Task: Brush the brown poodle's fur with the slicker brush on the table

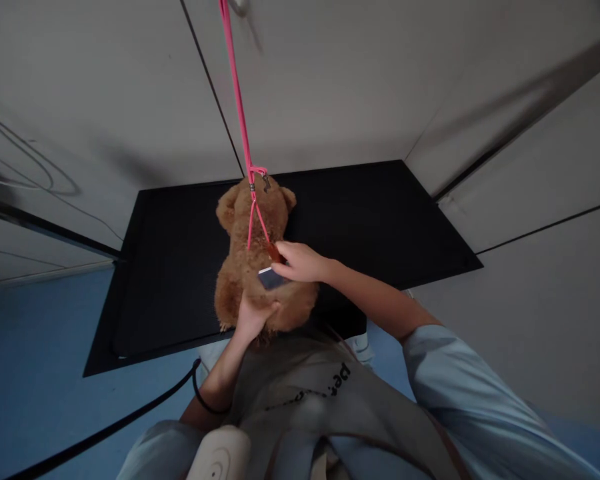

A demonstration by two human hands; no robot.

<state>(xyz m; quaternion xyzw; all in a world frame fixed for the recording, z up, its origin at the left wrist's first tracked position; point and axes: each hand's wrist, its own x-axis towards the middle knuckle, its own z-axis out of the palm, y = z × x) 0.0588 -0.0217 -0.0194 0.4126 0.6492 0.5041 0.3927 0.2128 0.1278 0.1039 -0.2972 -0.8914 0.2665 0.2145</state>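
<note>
A brown, curly-furred dog (239,257) stands on the black table, its back towards me; whether it is live or a plush model, I cannot tell. My right hand (297,261) is closed on the brown handle of a slicker brush (273,277). The brush's flat grey rectangular head rests over the dog's lower back. On the dog's rear lies my left hand (254,316), thumb spread apart from the fingers, which partly sink into the fur. A pink cord lead (239,107) runs from above down to the dog's neck and back, with a small metal clip at its knot.
The black tabletop (360,213) reaches close to the pale wall (330,80). A dark bar (55,230) meets its left side. A black cord or tube (115,417) passes at lower left, near my left arm. A white rounded device (220,455) sits at the bottom edge, above the blue floor.
</note>
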